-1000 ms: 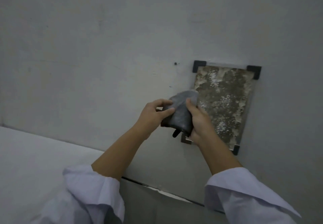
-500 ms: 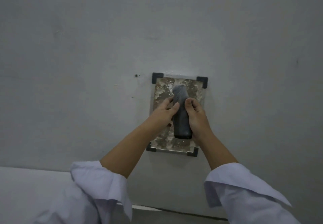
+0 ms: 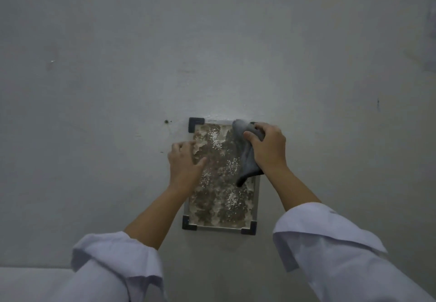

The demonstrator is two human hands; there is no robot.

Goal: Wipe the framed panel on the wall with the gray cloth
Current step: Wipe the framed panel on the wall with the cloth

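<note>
A: What is changed from half a second back?

B: The cloth point(image 3: 246, 153) was then gripped by both hands in front of the middle of the panel point(image 3: 221, 179). It is now held by the right hand point(image 3: 267, 149) alone and has been carried to the panel's upper right corner. The left hand point(image 3: 185, 163) has been taken off the cloth and laid on the panel's left edge. The panel is also seen closer and lower in the view.

A: Where is the cloth placed relative to the fingers?

B: Its bunched top is enclosed by the right fingers point(image 3: 250, 136), with a rounded fold seen above them by the frame's top edge. The rest is hung down below the hand, over the panel's right side, to a dark tip near mid-height.

A: And how are the fingers set?

B: The right ones are curled tightly, pinching the cloth against the thumb. The left fingers point(image 3: 182, 147) are extended and loosely spread, laid flat over the frame's left edge and the wall point(image 3: 94, 89), with the thumb angled onto the mottled, white-speckled surface. Nothing is held by them.
</note>
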